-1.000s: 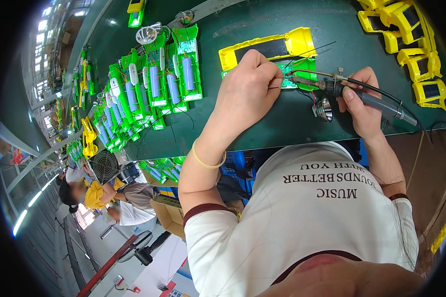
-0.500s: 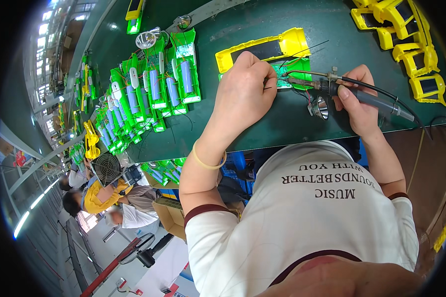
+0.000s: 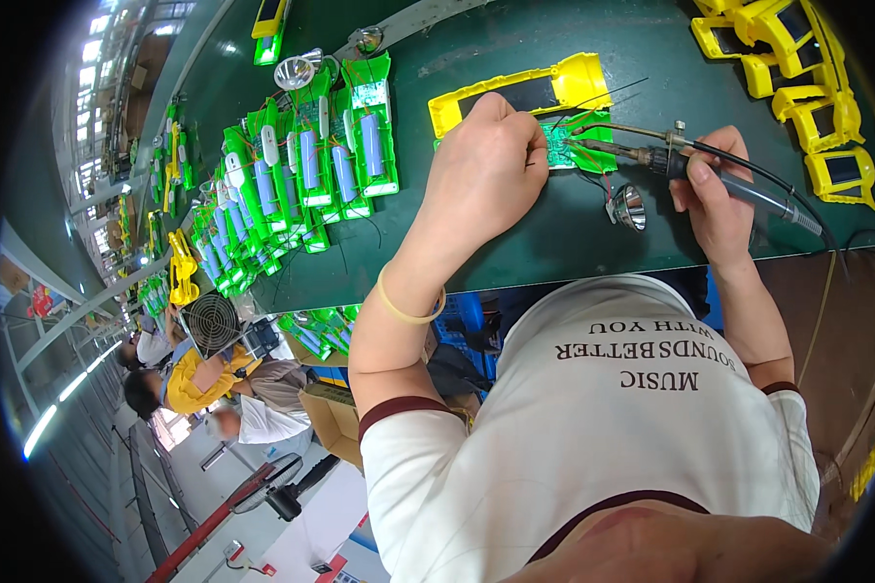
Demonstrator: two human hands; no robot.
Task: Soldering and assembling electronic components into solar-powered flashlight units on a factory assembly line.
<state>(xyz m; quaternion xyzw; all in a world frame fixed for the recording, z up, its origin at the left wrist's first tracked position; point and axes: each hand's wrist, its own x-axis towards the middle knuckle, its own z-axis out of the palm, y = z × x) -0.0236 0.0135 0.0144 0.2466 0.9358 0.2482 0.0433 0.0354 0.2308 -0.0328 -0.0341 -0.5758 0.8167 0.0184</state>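
Observation:
My right hand grips a soldering iron with a thin feed tube clamped along it. The iron's tip points left over a green circuit board in a green housing. My left hand is closed in a pinch at the board's left side, covering part of the housing; whatever its fingertips hold is hidden. Red and black wires run from the board. A shiny lamp reflector lies on its side just below it. Behind my left hand lies a yellow frame with a dark panel.
Several green housings with blue battery cells crowd the left of the dark green table. Yellow frames are heaped at the far right. A black fan and other people are beyond the table at left.
My right hand and the soldering iron have shifted slightly right, drawing the tip back a little over the board. My left hand keeps its pinch in nearly the same place.

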